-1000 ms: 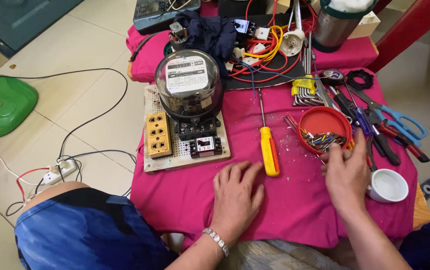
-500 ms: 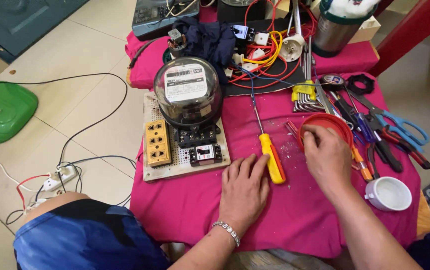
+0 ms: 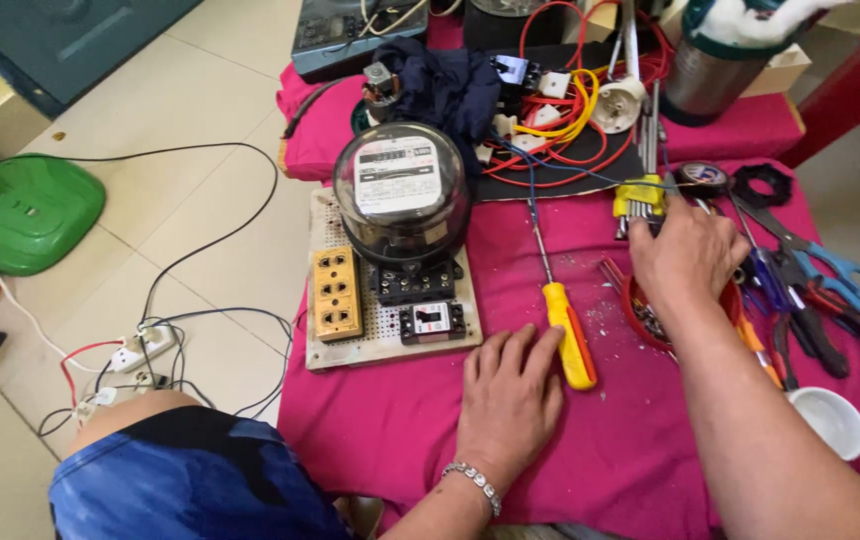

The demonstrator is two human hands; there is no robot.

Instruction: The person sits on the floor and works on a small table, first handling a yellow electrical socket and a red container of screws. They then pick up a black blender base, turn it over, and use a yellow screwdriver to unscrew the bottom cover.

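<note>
R hand [image 3: 688, 255] moved up over round red bowl [image 3: 640, 318], grip unclear, L hand [image 3: 510, 400] flat, released

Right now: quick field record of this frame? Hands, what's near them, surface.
left hand: flat on the pink cloth, fingertips beside the yellow-handled screwdriver
right hand: over the red bowl, fingers curled; grip cannot be told
left of hands: perforated board carrying a round meter, a brass socket strip and a small breaker
right of hands: blue-handled scissors, white cup
behind: red and yellow wires
</note>
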